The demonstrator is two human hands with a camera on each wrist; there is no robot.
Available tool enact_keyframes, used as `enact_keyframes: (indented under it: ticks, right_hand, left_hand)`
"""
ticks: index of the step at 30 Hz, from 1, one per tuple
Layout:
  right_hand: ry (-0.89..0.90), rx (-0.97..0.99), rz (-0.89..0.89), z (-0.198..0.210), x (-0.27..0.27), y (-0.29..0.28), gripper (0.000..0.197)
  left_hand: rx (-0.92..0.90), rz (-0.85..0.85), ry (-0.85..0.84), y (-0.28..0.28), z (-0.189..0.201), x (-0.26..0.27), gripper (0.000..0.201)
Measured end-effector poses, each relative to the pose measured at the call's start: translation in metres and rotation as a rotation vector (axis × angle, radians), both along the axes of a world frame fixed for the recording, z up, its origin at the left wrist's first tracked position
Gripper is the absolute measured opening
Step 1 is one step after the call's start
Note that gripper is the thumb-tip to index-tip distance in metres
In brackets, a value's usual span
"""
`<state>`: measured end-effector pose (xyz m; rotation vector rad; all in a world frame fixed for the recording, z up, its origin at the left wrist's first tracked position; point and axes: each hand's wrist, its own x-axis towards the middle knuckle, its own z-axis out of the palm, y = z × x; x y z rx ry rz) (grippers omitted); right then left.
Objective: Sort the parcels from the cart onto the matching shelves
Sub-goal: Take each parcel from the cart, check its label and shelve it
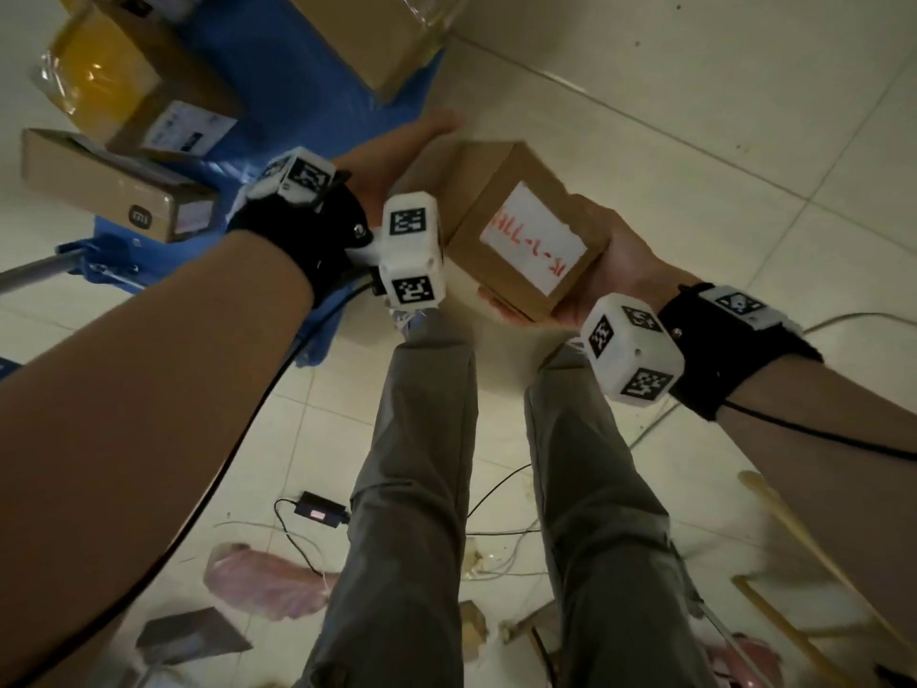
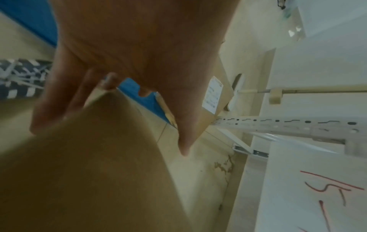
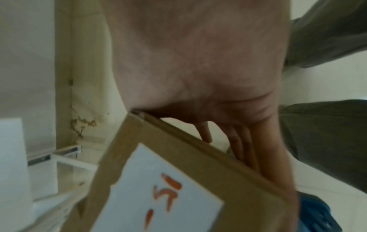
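Observation:
A small brown cardboard parcel [image 1: 496, 225] with a white label [image 1: 533, 238] in red handwriting is held in the air between both hands, above my legs. My left hand [image 1: 412, 146] lies along its far left side. In the left wrist view the fingers [image 2: 55, 102] lie on one face of the parcel [image 2: 89, 172] and the thumb [image 2: 184, 125] reaches past its edge. My right hand [image 1: 610, 270] cups the near right corner, fingertips showing under the bottom edge. The right wrist view shows the fingers [image 3: 244, 149] along the side of the parcel [image 3: 178, 188].
The blue cart [image 1: 297, 81] at upper left carries several parcels, among them a long brown box [image 1: 114, 186] and a yellow wrapped box [image 1: 99, 72]. Cables, a black adapter [image 1: 320, 508] and a pink bag [image 1: 263, 578] lie on the tiled floor. A perforated shelf upright [image 2: 278, 124] shows in the left wrist view.

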<state>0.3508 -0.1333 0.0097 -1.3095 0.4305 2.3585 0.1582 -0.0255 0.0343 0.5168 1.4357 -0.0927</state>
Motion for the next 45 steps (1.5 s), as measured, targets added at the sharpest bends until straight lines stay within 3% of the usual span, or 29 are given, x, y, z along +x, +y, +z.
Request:
enact_keyframes:
  ticks: [2, 5, 7, 11, 12, 16, 19, 22, 24, 27, 33, 37, 40, 45]
  right_hand:
    - [0.079, -0.031, -0.245, 0.004, 0.008, -0.011, 0.053]
    - [0.076, -0.017, -0.588, 0.004, 0.015, -0.024, 0.055]
    - [0.071, -0.004, -0.736, 0.003, 0.018, -0.03, 0.054]
    - [-0.03, 0.015, -0.896, 0.005, 0.023, -0.025, 0.046]
    - [-0.057, 0.02, -0.896, 0.007, 0.026, -0.023, 0.046]
    - [-0.112, -0.045, -0.772, 0.004, 0.045, -0.025, 0.051]
    - [-0.242, -0.072, -0.565, 0.001, 0.066, -0.034, 0.056]
    - [-0.328, -0.022, -0.437, -0.01, 0.095, -0.048, 0.064]
    - [-0.376, -0.031, -0.434, -0.014, 0.108, -0.055, 0.071]
    - [-0.267, -0.007, -0.527, -0.012, 0.111, -0.068, 0.074]
    - [-0.112, 0.003, -0.717, 0.006, 0.101, -0.093, 0.037]
    - [-0.086, -0.042, -0.781, 0.021, 0.102, -0.094, 0.044]
    - [-0.083, -0.046, -0.682, 0.035, 0.11, -0.093, 0.06]
    - [-0.097, -0.039, -0.578, 0.075, 0.129, -0.085, 0.067]
  left_hand:
    - [-0.031, 0.157, -0.039, 0.0, -0.005, 0.011, 0.04]
    - [-0.062, 0.347, -0.082, -0.002, -0.008, 0.036, 0.083]
    - [-0.04, 0.338, -0.091, -0.005, -0.004, 0.053, 0.079]
    - [0.121, 0.18, -0.213, -0.027, 0.005, 0.097, 0.038]
    - [0.188, 0.142, -0.225, -0.035, 0.007, 0.107, 0.039]
    - [0.301, 0.173, -0.209, -0.05, 0.001, 0.129, 0.083]
    - [0.291, 0.131, -0.181, -0.046, 0.0, 0.133, 0.073]
    - [0.295, -0.027, -0.188, -0.039, 0.007, 0.134, 0.053]
    - [0.271, -0.203, -0.195, -0.038, 0.012, 0.14, 0.041]
    - [0.216, -0.345, -0.186, -0.039, 0.017, 0.155, 0.049]
    - [0.186, -0.551, -0.184, -0.03, 0.028, 0.182, 0.071]
    - [0.219, -0.646, -0.163, -0.029, 0.039, 0.193, 0.074]
    - [0.216, -0.683, -0.151, -0.032, 0.05, 0.198, 0.078]
    - [0.235, -0.662, -0.14, -0.04, 0.083, 0.204, 0.078]
